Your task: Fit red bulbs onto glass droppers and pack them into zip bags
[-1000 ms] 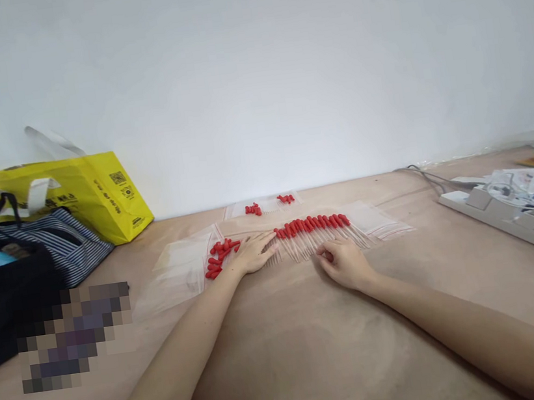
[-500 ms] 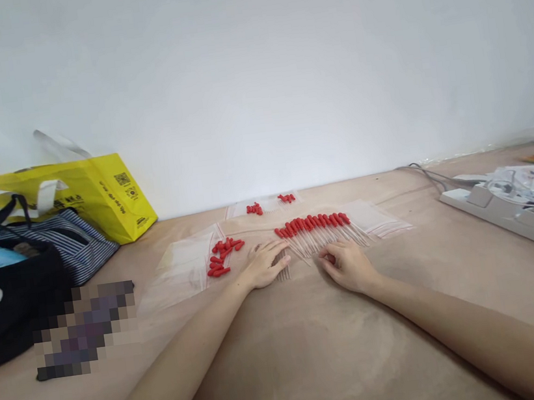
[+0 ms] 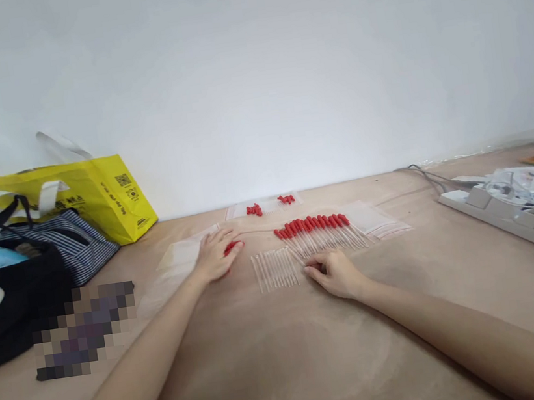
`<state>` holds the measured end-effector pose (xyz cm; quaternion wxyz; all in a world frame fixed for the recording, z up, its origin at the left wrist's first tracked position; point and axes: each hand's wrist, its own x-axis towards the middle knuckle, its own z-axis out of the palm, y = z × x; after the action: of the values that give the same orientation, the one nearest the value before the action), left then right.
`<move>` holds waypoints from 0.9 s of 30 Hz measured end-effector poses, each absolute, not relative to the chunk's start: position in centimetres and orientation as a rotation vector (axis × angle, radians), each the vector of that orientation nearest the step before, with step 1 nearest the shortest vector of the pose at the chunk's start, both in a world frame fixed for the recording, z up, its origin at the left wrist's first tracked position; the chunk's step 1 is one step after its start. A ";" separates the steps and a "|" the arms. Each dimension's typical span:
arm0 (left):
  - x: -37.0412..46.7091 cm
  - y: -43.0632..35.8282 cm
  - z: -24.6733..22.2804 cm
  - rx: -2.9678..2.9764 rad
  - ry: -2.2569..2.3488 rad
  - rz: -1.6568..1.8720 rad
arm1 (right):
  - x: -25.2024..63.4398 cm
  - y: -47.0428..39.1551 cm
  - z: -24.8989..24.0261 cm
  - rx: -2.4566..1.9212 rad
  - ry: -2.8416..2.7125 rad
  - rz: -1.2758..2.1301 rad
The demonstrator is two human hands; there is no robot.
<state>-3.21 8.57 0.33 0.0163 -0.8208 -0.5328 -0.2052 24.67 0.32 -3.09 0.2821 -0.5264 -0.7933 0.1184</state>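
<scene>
Two bare forearms reach forward from the lower edge over a brown tabletop (image 3: 289,367). The left hand (image 3: 218,255) lies palm down, its thumb pointing right, over loose red pieces (image 3: 232,248); its fingers are loosely extended, and whether they grip anything cannot be told. The right hand (image 3: 333,271) rests on its side with fingers curled inward, thumb and forefinger close together beside the lower end of the leftmost red-tipped stick; whether they pinch it is unclear.

There is one row of red-tipped sticks (image 3: 312,224), roughly a dozen (they overlap, so an exact count is not possible), fanned just beyond the right hand with the red ends toward the wall. One group of bare, pale sticks (image 3: 275,270), again about a dozen, lies side by side between the two hands. Two small red clusters (image 3: 254,210) sit near the wall on one clear plastic bag (image 3: 233,212). A second clear bag (image 3: 380,219) lies right of the row, and a third (image 3: 177,264) left of the left hand.

At far left are one yellow bag (image 3: 122,202), one striped bag (image 3: 86,247) and one black bag (image 3: 27,323).
</scene>
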 end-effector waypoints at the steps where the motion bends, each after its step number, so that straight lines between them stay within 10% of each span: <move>1: -4.7 9.2 0.5 -2.556 -1.682 -0.604 | 24.7 0.3 -3.1 -1.400 -2.117 0.335; 27: 0.7 7.1 -1.6 -2.568 -1.780 -0.938 | 24.7 0.3 -3.2 -1.416 -2.036 0.419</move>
<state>0.72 7.06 -1.59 -0.0604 -0.7858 -0.5446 -0.2869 24.67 0.26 -3.18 0.3079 -0.5356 -0.7702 0.1586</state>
